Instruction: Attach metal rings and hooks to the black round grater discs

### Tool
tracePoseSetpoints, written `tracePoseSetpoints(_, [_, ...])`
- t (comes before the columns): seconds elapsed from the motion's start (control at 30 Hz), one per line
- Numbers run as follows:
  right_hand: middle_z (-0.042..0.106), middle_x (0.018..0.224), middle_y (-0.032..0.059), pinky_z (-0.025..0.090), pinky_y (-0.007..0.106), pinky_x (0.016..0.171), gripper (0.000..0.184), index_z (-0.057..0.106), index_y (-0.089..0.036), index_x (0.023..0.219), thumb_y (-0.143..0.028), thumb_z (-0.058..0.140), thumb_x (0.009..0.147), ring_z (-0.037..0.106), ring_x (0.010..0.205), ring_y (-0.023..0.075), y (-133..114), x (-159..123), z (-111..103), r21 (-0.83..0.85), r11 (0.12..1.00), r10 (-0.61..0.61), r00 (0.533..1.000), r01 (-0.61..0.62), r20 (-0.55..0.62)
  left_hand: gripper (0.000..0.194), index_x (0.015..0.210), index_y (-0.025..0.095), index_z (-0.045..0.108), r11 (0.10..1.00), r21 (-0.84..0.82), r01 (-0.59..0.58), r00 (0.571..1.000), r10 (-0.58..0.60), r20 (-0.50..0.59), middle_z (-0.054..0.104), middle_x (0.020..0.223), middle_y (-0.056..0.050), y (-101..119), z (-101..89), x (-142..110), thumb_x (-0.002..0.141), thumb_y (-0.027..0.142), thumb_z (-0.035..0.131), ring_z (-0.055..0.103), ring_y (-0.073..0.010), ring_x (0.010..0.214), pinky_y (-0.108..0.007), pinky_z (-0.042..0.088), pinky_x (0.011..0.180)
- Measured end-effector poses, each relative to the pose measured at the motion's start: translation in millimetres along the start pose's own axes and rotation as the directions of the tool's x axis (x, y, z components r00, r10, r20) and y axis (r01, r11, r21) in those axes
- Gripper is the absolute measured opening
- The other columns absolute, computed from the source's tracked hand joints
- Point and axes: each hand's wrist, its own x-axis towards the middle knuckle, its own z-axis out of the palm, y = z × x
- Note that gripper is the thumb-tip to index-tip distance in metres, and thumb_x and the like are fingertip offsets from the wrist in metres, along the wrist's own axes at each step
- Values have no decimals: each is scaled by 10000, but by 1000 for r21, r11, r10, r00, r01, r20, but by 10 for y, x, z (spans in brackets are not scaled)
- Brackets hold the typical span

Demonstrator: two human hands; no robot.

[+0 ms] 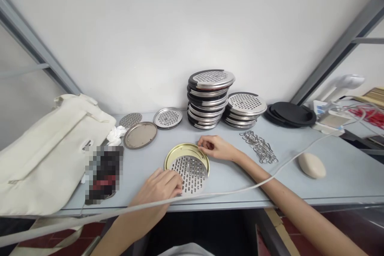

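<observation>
A perforated metal disc [192,174] with rows of slots lies tilted over a shallow gold-coloured round lid [171,153], covering its front part. My left hand [163,188] has its fingers closed on the disc's left edge. At the far right of the lid, my right hand [214,147] is closed, with thumb and fingertips pinched at the rim. The undersides of both hands' fingertips are hidden. Behind and to the left lies a bare brownish metal lid [140,135], with a round slotted plate [168,119] beside it.
Tall [211,100] and shorter [246,106] stacks of slotted round plates stand at the back. Carabiner-like metal clips [260,147], black discs [289,114] and a cream rounded object [312,165] lie right. A white cable [234,191] crosses in front; a cream bag [48,156] sits left.
</observation>
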Motion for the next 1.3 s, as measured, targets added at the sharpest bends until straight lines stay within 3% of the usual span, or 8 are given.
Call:
tracePoseSetpoints(0.4, [480,567,-49,326,199,497,158,572,-169,874,-299,487,847,408,503,79,17,-3,10,-6,1000,4,1000,-4,2,128,903,196,543,957,-284,64,998,-65,7,596,936,-22,-173,33,196,918,190,416,526,-161,879,-302,404,806])
tracePoseSetpoints(0.77, [465,558,-52,325,200,492,149,568,-166,879,-286,483,853,400,499,80,-20,-13,-6,6,1000,0,1000,0,10,127,910,200,543,973,-231,-8,1000,4,-17,581,993,-17,-416,165,223,926,205,418,518,-162,959,-311,371,878])
tracePoseSetpoints(1.3, [479,572,-46,326,207,502,186,554,-169,886,-334,471,866,405,513,85,-24,-9,-4,30,1000,-4,1000,3,29,151,840,210,647,989,-145,22,996,-34,-83,566,952,-7,-349,69,226,892,220,506,531,-141,882,-292,364,824])
